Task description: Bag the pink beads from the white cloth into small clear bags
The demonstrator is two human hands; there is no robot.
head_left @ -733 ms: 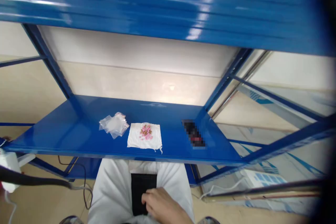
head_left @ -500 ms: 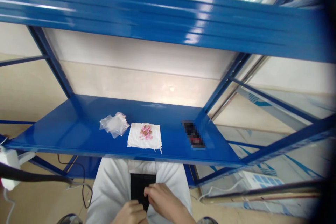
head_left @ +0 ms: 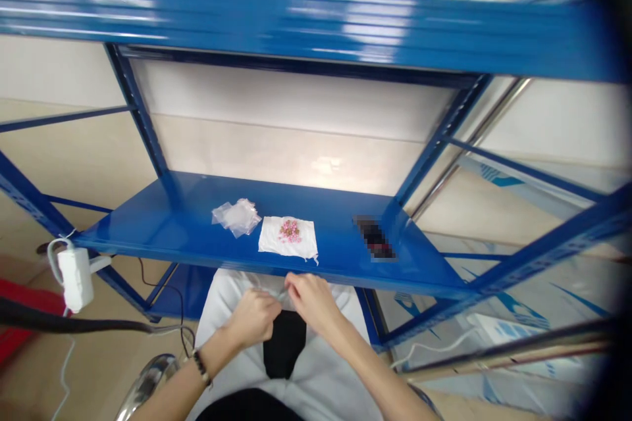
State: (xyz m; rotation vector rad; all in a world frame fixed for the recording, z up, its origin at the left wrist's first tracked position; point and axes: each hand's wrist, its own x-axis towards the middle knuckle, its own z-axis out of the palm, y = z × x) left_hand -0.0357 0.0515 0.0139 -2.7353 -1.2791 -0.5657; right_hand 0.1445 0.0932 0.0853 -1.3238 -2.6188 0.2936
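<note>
Far out past the left hand (head_left: 254, 317), a white plug box (head_left: 78, 279) hangs by the rack's post, perhaps put there so its wires keep off the blue shelf (head_left: 330, 204). Next, on the shelf just beyond the left hand, clear bags (head_left: 237, 218) lie in a loose heap; they look thin and slippery, so they may not stack neatly. The left hand has its fingers curled in, near the shelf's front edge. I cannot tell if it grips anything. Between the hands and a bit lower, a black thing (head_left: 285, 346) is at the lap (head_left: 328, 375); I can't tell if the fingers touch it. Straight ahead of the hands, small pink bits (head_left: 290, 231) sit in a pile on a white sheet (head_left: 270, 241), maybe so they are easy to see and don't roll off. The right hand (head_left: 311, 300) is bent and curled too, and its grip is hidden. Farther right, well apart from the right hand, lies a dark blurred thing (head_left: 375, 237), perhaps set aside to leave room.
</note>
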